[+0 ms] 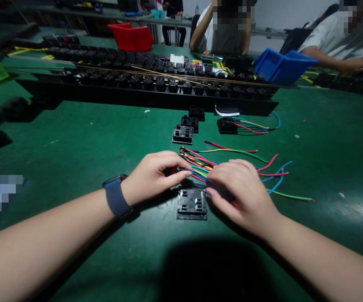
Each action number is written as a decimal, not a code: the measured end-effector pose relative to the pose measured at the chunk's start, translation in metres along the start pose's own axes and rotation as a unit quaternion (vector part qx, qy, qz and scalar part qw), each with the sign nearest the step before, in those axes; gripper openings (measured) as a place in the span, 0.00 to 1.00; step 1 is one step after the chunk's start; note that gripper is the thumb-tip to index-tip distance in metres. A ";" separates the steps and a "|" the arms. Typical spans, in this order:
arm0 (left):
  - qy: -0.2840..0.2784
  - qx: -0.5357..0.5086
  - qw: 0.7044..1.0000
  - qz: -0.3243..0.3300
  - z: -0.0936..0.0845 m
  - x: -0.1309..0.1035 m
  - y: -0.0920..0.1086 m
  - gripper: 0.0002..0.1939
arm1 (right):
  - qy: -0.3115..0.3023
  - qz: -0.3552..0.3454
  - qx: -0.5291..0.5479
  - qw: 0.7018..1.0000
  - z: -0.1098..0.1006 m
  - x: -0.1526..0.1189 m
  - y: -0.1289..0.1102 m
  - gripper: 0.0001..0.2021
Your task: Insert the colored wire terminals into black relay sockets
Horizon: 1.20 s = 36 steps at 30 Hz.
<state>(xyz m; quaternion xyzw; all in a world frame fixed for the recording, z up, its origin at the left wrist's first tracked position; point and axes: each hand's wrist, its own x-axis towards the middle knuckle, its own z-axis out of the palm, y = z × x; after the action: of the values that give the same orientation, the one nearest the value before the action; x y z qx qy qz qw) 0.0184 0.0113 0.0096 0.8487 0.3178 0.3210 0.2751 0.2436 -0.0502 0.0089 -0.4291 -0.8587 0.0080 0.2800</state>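
A loose bundle of coloured wires point(200, 158) in red, yellow, green and blue lies on the green table, metal terminals at its left end. My left hand point(156, 171), a dark watch on its wrist, pinches a blue wire near that end between thumb and index finger. Curled over the same bundle from the right is my right hand point(242, 193), its fingers closed around wires that it partly hides. Just below, between both hands, a black plastic socket housing point(192, 204) lies flat with its moulded clips facing up; neither hand grips it.
Further back are several more black housings point(183, 133) and a wired black socket point(227, 125). A long black rail point(156, 95) filled with sockets crosses the table. Beyond stand a red bin point(131, 37) and a blue bin point(282, 67). People sit across the table.
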 end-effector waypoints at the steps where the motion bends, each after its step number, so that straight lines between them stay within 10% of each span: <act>1: -0.002 -0.001 1.000 0.012 0.000 0.000 0.000 0.07 | -0.014 -0.008 0.006 1.000 0.000 0.000 0.000 0.10; 22: -0.008 0.004 0.999 0.037 0.001 0.001 -0.004 0.06 | 0.018 0.044 -0.001 0.999 0.003 -0.003 0.003 0.03; 30: 0.009 0.123 0.985 -0.125 0.000 0.004 -0.017 0.19 | -0.029 0.126 -0.070 0.989 0.008 0.000 0.014 0.08; 36: 0.000 0.123 0.985 -0.120 0.003 0.004 -0.017 0.18 | -0.055 0.121 -0.043 0.990 0.007 0.000 0.009 0.07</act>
<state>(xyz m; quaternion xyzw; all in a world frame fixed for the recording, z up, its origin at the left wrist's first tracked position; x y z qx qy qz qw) 0.0167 0.0242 -0.0017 0.8316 0.4547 0.2439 0.2054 0.2468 -0.0425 0.0005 -0.5407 -0.8140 0.0282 0.2103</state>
